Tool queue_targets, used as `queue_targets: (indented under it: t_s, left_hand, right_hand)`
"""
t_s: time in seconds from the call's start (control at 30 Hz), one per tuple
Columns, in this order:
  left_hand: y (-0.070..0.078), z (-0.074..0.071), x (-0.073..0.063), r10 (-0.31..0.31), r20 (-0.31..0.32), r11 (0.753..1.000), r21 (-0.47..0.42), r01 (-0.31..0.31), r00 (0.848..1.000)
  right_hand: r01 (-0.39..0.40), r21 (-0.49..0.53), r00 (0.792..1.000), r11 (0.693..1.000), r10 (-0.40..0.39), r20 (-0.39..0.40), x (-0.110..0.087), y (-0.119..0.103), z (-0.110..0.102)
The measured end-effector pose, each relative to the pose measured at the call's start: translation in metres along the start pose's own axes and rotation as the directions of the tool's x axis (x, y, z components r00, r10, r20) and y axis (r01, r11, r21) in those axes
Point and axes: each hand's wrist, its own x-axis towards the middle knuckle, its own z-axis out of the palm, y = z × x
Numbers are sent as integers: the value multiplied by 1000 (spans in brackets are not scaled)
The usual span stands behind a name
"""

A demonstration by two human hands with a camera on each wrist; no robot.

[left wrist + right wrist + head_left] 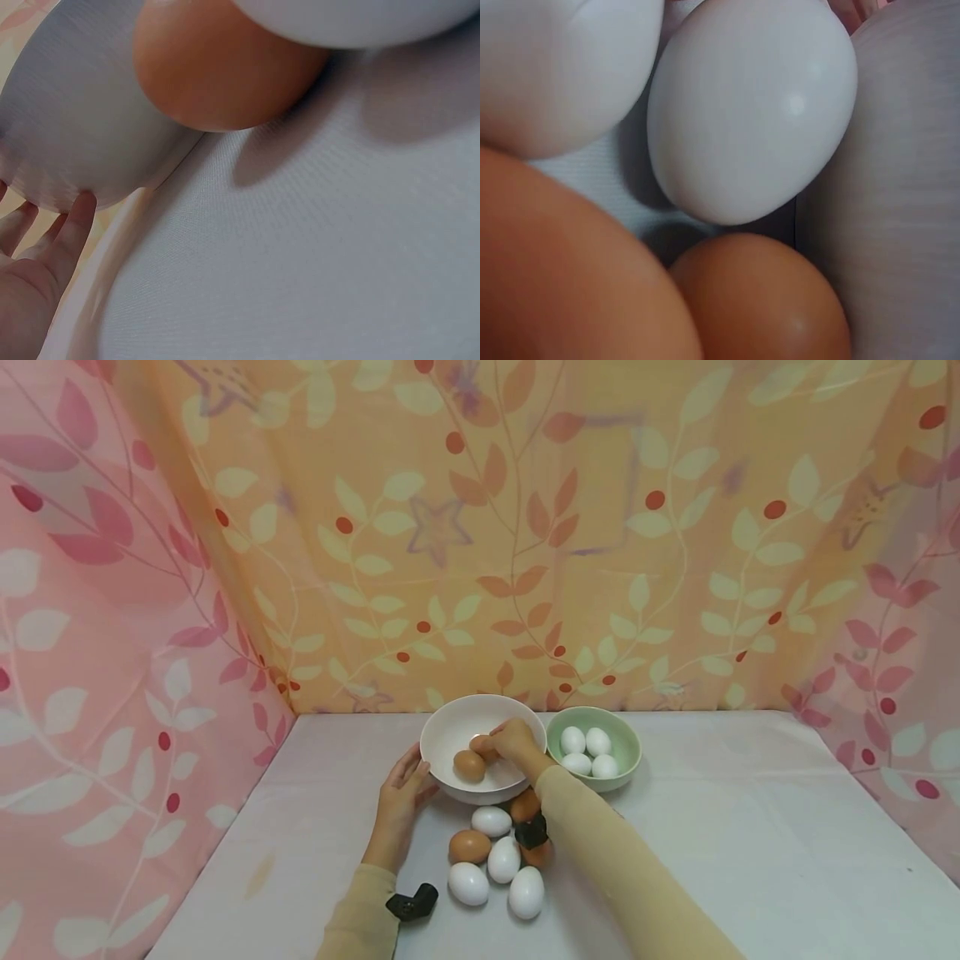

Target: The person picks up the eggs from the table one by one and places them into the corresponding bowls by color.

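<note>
A white bowl (442, 722) stands near the back of the table with brown eggs (469, 766) inside. My right hand (517, 745) reaches into it from the right, fingertips pinching a brown egg (481, 744) low over the others. My left hand (403, 789) rests its fingers against the bowl's left outer wall; in the left wrist view its fingertips (84, 204) touch that wall (82, 112). In front of the bowl, below my right forearm, lie loose white eggs (491, 821) and brown eggs (469, 847). The right wrist view shows these eggs close up, not the held one.
A green bowl (632, 760) holding several white eggs (597, 742) stands right beside the white bowl. White cloth covers the table (750, 827). A patterned curtain (480, 568) rises behind it and along both sides. Each wrist carries a small black camera (412, 903).
</note>
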Motion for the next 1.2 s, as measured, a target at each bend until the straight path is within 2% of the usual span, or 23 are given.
queue_targets:
  t_s: [0.23, 0.37, 0.53, 0.67, 0.9, 1.07, 1.2]
  left_hand:
    - [-1, 1, 0, 3, 1, 1000, -2, -3, 1000]
    - [-3, 2, 0, 8, 10, 1000, 12, -8, 1000]
    - [-3, 1, 1, 4, 10, 1000, 9, -4, 1000]
    - [-1, 0, 0, 8, 9, 1000, 3, -8, 1000]
    - [-1, 0, -1, 13, 7, 1000, 4, -13, 1000]
    - [0, 0, 0, 11, 2, 1000, 0, -11, 1000]
    - [1, 1, -1, 8, -7, 1000, 4, -7, 1000]
  right_hand:
    - [32, -30, 999, 999, -33, -20, -1, -2, -4]
    - [77, 18, 996, 997, -76, -41, -10, -7, -13]
    - [151, 171, 988, 974, -156, 16, -38, -14, -31]
    - [164, 246, 981, 955, -184, 61, -65, -12, -46]
    - [142, 282, 984, 949, -166, 64, -100, 11, -59]
    - [128, 339, 987, 932, -154, 52, -121, 23, -66]
    - [139, 331, 985, 933, -164, 47, -134, 36, -69]
